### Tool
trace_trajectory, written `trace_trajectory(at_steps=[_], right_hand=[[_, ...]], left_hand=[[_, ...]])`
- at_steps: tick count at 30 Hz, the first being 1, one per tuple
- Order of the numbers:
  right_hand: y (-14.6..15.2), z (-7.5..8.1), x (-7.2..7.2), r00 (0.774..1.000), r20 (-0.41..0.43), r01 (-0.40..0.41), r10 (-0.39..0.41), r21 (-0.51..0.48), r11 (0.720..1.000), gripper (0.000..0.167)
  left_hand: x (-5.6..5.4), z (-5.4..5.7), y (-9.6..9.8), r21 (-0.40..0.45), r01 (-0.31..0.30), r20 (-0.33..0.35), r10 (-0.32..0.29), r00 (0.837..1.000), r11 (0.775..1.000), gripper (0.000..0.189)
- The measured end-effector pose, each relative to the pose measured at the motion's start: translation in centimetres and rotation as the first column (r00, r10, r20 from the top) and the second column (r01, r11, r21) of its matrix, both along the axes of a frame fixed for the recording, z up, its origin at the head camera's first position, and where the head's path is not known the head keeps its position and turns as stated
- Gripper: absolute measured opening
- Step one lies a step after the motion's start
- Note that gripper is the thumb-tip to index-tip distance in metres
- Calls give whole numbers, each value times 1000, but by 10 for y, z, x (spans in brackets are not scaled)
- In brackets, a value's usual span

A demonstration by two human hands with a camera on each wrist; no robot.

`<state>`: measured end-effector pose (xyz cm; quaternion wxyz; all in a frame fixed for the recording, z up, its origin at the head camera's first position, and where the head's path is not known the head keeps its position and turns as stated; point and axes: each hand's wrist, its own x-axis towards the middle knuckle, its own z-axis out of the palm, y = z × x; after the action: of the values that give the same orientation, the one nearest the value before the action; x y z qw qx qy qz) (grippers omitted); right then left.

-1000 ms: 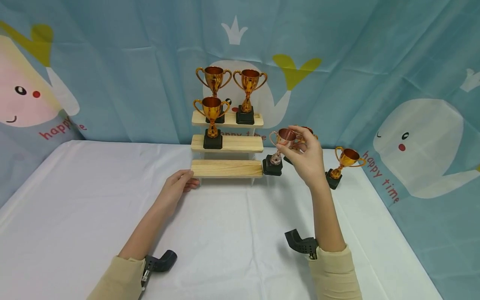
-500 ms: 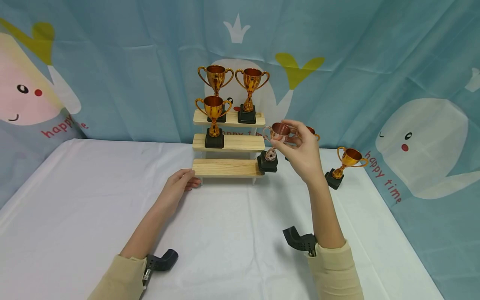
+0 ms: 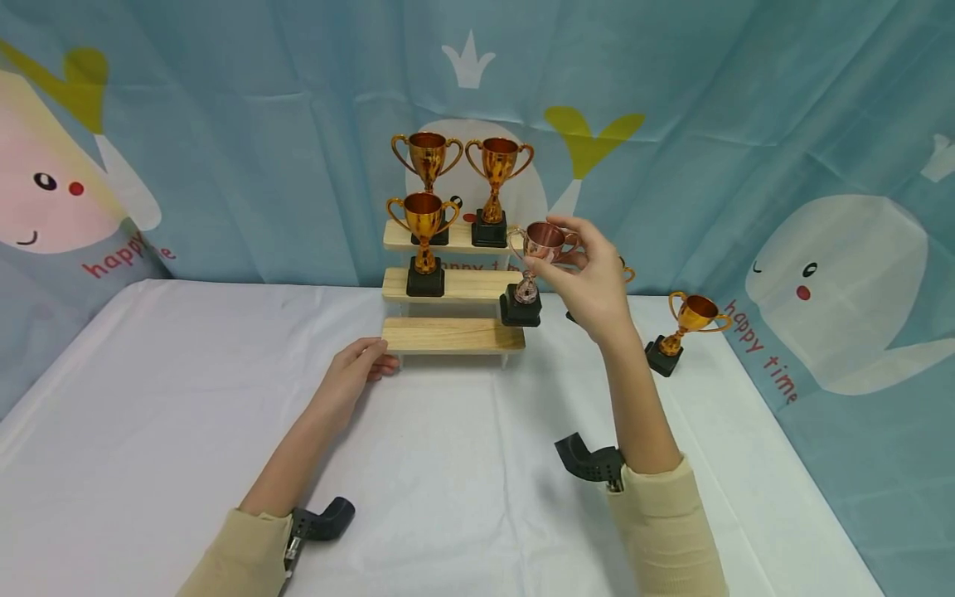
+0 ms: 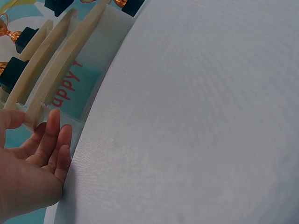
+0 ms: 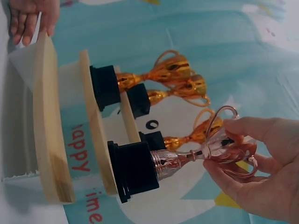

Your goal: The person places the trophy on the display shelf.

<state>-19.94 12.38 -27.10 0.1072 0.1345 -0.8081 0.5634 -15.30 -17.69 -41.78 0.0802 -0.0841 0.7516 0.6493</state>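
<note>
Your right hand [image 3: 594, 286] pinches the rose-gold trophy [image 5: 170, 163] by its cup, tilted, its black base at the right end of the middle shelf [image 3: 473, 284]; I cannot tell whether base and wood touch; well apart from it, your left hand [image 3: 354, 371] grips the left end of the bottom shelf [image 3: 453, 334]; one gold trophy [image 3: 424, 214] stands on the middle shelf, two more on the top shelf [image 3: 458, 237].

Your pink trophy [image 5: 176, 161] looks glossy and metallic, its smooth base [image 5: 136, 169] perhaps plastic, the 3 boards [image 3: 451, 334] wooden, the tablecloth [image 3: 425, 464] matt.
</note>
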Motion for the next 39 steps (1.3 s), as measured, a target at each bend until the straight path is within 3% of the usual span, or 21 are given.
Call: trace_trajectory(at_steps=[26, 39], right_hand=[[-32, 6, -35, 1000, -18, 9, -8, 23, 1000, 57], [-46, 6, -44, 1000, 11, 12, -13, 58, 998, 58]], left_hand=[[0, -2, 0, -5, 1, -18, -1, 1000, 1000, 46], [0, -2, 0, -2, 1, -11, -1, 1000, 1000, 46]])
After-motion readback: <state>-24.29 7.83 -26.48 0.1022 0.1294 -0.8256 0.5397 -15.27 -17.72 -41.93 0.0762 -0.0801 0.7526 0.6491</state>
